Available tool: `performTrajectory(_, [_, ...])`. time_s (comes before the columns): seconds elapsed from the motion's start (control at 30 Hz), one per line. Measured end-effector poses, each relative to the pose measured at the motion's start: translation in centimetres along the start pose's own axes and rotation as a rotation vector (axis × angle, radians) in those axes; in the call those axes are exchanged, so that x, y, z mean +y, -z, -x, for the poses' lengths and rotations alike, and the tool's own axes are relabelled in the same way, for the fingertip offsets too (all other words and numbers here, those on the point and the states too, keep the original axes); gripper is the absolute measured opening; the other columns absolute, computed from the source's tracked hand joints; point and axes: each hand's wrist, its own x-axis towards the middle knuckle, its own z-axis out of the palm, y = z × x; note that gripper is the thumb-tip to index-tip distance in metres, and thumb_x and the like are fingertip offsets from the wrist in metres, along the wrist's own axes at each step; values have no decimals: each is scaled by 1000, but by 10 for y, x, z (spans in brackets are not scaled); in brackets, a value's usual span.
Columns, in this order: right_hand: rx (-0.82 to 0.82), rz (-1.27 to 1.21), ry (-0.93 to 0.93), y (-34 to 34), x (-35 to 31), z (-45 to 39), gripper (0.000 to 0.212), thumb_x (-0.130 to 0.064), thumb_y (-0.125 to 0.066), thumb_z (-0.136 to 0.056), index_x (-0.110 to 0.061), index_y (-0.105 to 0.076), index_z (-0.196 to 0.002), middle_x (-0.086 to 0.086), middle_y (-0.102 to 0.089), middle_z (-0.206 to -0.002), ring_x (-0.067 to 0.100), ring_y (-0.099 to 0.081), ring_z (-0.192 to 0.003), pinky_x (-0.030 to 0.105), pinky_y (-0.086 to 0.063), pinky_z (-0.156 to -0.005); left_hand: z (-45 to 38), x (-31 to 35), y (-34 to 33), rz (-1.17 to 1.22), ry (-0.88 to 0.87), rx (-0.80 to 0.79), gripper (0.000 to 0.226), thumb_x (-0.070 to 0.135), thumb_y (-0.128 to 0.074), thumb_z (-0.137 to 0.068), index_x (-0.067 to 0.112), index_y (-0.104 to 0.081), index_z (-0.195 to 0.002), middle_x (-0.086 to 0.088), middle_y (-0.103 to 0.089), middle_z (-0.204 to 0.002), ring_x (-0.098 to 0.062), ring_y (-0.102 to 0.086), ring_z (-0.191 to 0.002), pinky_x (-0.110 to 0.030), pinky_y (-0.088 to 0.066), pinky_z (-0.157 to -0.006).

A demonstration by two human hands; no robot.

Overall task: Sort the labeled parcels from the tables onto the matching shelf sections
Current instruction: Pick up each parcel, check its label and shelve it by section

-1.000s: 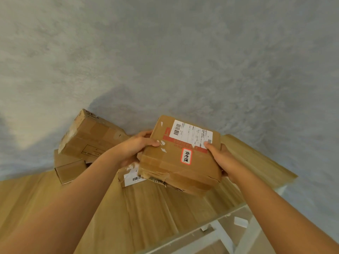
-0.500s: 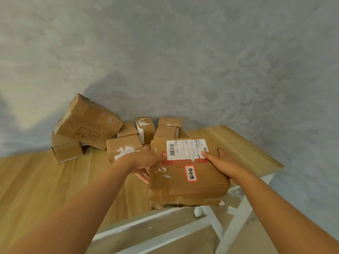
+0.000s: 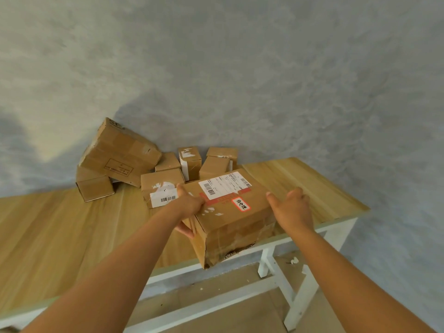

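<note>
**Parcel Pulled to the Counter's Edge for Sorting**

Holding a labeled parcel [image 3: 230, 212] at the near edge of a wooden counter [image 3: 312, 179], a person is working through a pile of cardboard boxes bound for shelf sections that are not in view. The left hand [image 3: 188, 209] is gripping the parcel's left side, thumb pressing on the top face and fingers curling underneath, which is likely what is keeping the box steady while one corner is hanging past the counter's edge. The right hand [image 3: 292, 210] is hovering open just beside the parcel's right side, fingers spread and apparently not touching the cardboard, seemingly ready to take the weight from that flank. The parcel is lying with its white shipping label [image 3: 225, 186] and a small red-bordered tag [image 3: 241, 204] facing up, a placement that is letting the wearer read where it belongs; the tag's characters are too small to make out reliably. Its lower front corner is looking torn and crumpled, so a two-handed carry is probably the safer choice. Behind it, smaller boxes [image 3: 189, 162] are clustering against the wall, with a large tilted box [image 3: 120, 155] leaning on another at the left. The counter is showing pale wood grain on a white frame [image 3: 266, 260], standing against a mottled grey wall [image 3: 240, 68] over a brownish floor.
</note>
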Motion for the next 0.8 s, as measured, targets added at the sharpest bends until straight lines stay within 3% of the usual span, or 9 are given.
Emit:
performTrajectory(0.07, [-155,-103,-130,1,6,3,67,-61,-53,-89,-8,-43,-129,14,-62,-111,30,-67,-86,44,-60,-75,-7,2,2,-132,-30,88,101,50,-60,-93,30,17,-155,-17,-10,-163,-44,-40,-135,-53,-51,-96])
performTrajectory(0.13, [-379,-284,-252,4,8,10,59,-58,-54,-91,-12,-41,-125,14,-64,-99,27,-70,-73,42,-62,-64,-13,6,7,-165,-106,134,108,46,-70,-88,24,10,-157,-14,-2,-165,-37,-17,-149,-49,-29,-115])
performTrajectory(0.17, [-470,-337,-267,4,7,13,56,-58,-54,-92,-15,-41,-126,14,-64,-103,28,-72,-75,43,-62,-63,-15,9,9,-160,-144,124,105,41,-71,-87,21,3,-158,-13,-8,-164,-35,-17,-149,-47,-25,-117])
performTrajectory(0.3, [-581,-381,-175,2,2,15,49,-53,-55,-94,-28,-38,-132,6,-53,-131,28,-68,-94,47,-60,-78,-17,12,11,-211,-202,129,74,36,-65,-93,9,-29,-151,-15,-40,-151,-33,-42,-136,-39,-38,-106])
performTrajectory(0.4, [-561,-375,-120,-1,0,11,34,-46,-60,-93,-28,-41,-115,-2,-59,-113,21,-63,-91,48,-55,-90,-18,10,7,-272,-174,92,64,45,-60,-94,6,-44,-142,-13,-50,-143,-32,-49,-129,-40,-40,-105])
performTrajectory(0.5, [-508,-343,-61,-5,-2,10,19,-38,-63,-93,-35,-44,-89,-11,-57,-96,19,-59,-98,44,-53,-90,-16,10,-1,-355,-79,7,73,62,-49,-93,8,-44,-142,-13,-51,-142,-33,-53,-124,-42,-48,-98])
performTrajectory(0.57, [-477,-285,-27,-9,-3,12,21,-38,-63,-92,-33,-43,-95,-13,-55,-94,18,-56,-100,39,-50,-90,-11,12,-4,-359,-29,-37,77,71,-46,-89,12,-48,-140,-11,-57,-133,-30,-60,-113,-40,-55,-90])
performTrajectory(0.63, [-459,-282,-25,-14,0,11,49,-47,-68,-85,-34,-34,-119,-12,-59,-104,18,-60,-105,45,-52,-94,-10,13,-7,-315,1,-78,75,74,-48,-86,16,-51,-133,-8,-63,-123,-27,-65,-105,-41,-58,-87])
performTrajectory(0.8, [-456,-386,-118,-26,17,10,79,-57,-76,-72,-25,-39,-134,-8,-65,-113,18,-64,-103,50,-54,-90,-15,-3,-25,-24,-89,-83,66,70,-70,-73,22,-56,-116,-1,-70,-112,-25,-69,-101,-46,-55,-93])
